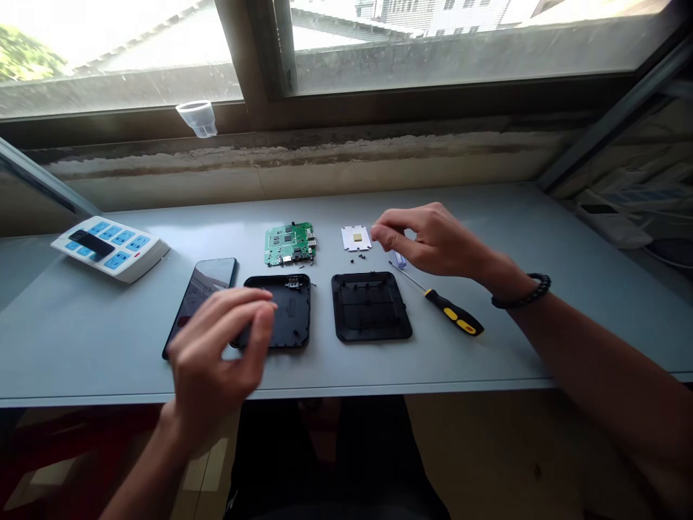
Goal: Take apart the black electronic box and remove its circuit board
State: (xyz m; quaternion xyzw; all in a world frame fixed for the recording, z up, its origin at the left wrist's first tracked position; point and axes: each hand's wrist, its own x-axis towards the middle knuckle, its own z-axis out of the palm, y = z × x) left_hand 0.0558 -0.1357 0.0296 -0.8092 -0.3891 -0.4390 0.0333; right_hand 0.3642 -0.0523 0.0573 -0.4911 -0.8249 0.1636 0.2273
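Left hand (pixel 214 354), closest in: what's it over?

Black plastic case shell (pixel 289 318), its curled fingers (pixel 246 310) blurred across the shell's left side. Touching? I can't tell.

And right hand (pixel 427 242)?

Fingertips (pixel 382 235) pressed together, though whether they pinch anything is too small to tell. White card (pixel 349 238) at 9 o'clock, screwdriver (pixel 453 312) at 5 o'clock.

What's around the shell on the table (pixel 108 339)?

Green circuit board (pixel 289 244) at 12 o'clock, black cover (pixel 371 307) at 3 o'clock, smartphone (pixel 208 278) at 9 o'clock, just beside it, all within easy reach.
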